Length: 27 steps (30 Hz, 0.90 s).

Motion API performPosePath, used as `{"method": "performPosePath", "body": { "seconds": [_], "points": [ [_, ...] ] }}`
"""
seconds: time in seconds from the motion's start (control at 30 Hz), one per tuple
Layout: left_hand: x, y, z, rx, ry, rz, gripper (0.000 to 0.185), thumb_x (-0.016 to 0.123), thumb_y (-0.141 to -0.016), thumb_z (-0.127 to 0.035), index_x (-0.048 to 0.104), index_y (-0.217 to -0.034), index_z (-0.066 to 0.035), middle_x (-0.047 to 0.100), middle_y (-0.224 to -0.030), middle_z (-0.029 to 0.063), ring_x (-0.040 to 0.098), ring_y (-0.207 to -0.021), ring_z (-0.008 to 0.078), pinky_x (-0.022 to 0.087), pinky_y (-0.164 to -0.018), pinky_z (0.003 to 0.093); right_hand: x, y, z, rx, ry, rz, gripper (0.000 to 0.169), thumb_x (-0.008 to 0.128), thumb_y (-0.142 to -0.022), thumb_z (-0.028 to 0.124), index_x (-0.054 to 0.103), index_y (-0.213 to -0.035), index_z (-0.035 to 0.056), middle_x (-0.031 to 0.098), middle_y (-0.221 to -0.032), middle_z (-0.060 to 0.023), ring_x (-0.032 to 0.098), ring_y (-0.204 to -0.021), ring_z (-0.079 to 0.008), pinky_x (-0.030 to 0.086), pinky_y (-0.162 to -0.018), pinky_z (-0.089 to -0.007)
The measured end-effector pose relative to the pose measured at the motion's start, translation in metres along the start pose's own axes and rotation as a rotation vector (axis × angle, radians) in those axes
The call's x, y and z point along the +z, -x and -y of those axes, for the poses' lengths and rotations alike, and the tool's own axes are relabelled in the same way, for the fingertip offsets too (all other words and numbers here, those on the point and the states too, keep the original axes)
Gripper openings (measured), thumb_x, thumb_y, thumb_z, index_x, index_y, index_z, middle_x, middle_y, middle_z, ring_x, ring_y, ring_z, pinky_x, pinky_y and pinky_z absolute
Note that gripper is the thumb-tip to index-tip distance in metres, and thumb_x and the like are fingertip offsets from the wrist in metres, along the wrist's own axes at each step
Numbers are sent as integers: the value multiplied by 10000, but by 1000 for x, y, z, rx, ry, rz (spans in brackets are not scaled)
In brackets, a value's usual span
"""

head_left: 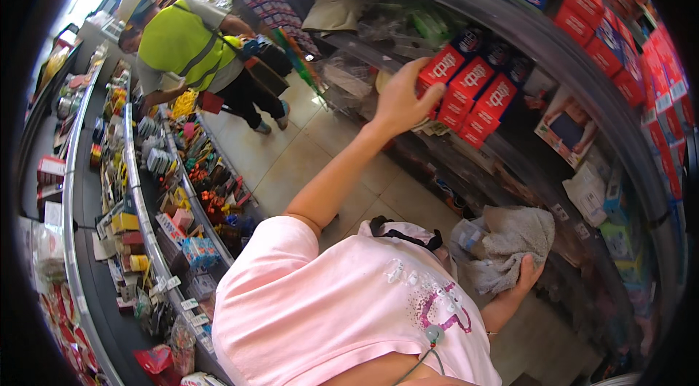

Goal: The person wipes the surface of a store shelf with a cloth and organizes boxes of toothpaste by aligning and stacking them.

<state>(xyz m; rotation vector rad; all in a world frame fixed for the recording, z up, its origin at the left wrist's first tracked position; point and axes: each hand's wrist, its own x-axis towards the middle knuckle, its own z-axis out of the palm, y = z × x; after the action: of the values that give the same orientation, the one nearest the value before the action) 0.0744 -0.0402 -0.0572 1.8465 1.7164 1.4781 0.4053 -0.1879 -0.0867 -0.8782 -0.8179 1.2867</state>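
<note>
My left hand (pixel 404 96) reaches out to the shelf and grips the leftmost of several red and dark blue cartons (pixel 472 76), which look like toothpaste boxes. Its thumb lies across the red front and the fingers are over the near side. The cartons are stacked in neighbouring columns on the shelf (pixel 363 47). Low on the right, my right hand (pixel 521 277) holds a bunched grey towel (pixel 516 238). A clear plastic wrapper (pixel 467 236) shows beside the towel.
A person in a yellow vest and white helmet (pixel 183 47) bends over the shelving across the tiled aisle (pixel 306 154). Packed shelves (pixel 131 156) line the left. More red boxes (pixel 592 20) fill an upper shelf at right. A picture-printed package (pixel 565 126) stands right of the cartons.
</note>
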Motion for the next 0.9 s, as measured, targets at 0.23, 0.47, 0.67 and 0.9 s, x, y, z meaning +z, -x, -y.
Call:
{"method": "performPosePath", "body": {
  "seconds": [0.23,0.47,0.67,0.9],
  "points": [
    [1,-1,2,120,-25,-19,636,792,-783,-267,556,-1331,-47,585,-1326,173,589,-1201,323,473,-999,387,9,-1,-6,32,-29,53,798,765,-786,255,417,-1433,-58,534,-1364,-177,533,-1248,-272,398,-1068,-377],
    [-26,0,-17,183,88,-251,457,820,-739,-65,660,-1166,-35,653,-1240,164,662,-1087,249,538,-901,333,17,-5,-3,13,-34,45,797,764,-789,258,416,-1432,-59,533,-1369,-177,531,-1254,-273,393,-1074,-377],
    [-78,50,-62,395,300,-305,449,716,-794,-1,547,-1211,-4,598,-1249,311,621,-1152,359,513,-965,423,30,-11,3,-79,55,61,776,767,-803,266,427,-1415,-69,539,-1374,-173,527,-1262,-285,388,-1079,-386],
    [-82,77,-104,616,282,47,498,819,-815,-227,517,-1178,-68,546,-1269,346,615,-1125,493,553,-918,544,88,-15,38,-791,659,462,448,828,-714,190,717,-1137,90,452,-1352,-201,488,-1213,-362,418,-1007,-406]
  ]
}}
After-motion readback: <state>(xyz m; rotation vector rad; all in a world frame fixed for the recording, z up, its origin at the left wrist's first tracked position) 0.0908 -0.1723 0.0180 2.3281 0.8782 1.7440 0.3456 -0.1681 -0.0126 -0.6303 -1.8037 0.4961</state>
